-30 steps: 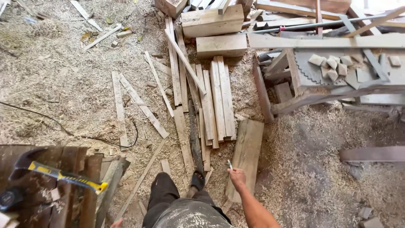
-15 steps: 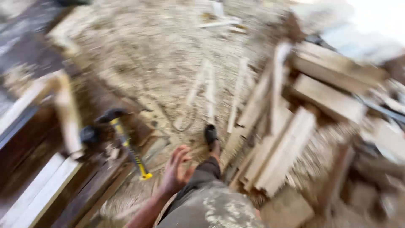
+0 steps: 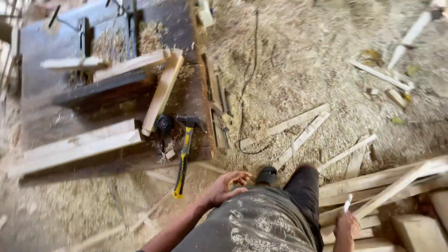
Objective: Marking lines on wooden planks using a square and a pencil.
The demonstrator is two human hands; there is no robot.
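- Pinched in the right hand [image 3: 346, 225] was a small white pencil [image 3: 347, 203], its tip pointing up, low at the right of the view beside the person's leg.
- Left hand [image 3: 227, 186] was open and held nothing, fingers loosely spread and curled, hovering above the sawdust floor [image 3: 298, 56] in front of the body.
- Nearest the left hand was a hammer [image 3: 185, 150] with a yellow-and-black handle, close by but not touching it.
- The hammer lay on a dark workbench [image 3: 42, 116], head away from the person, with the handle end hanging out past the near edge.
- Just beside the hammer head sat a small round black thing [image 3: 164, 123]; what it was could not be told.
- Pale boards [image 3: 77, 145] lay across the bench, and one plank [image 3: 162, 92] leaned at a slant with its low end near the black thing.
- A black cable [image 3: 246, 88] ran over the sawdust right of the bench.
- Loose slats [image 3: 301, 130] lay scattered on the floor beyond the person's dark shoe [image 3: 267, 177].
- Stacked planks [image 3: 382, 179] lay at the right, close to the right hand.
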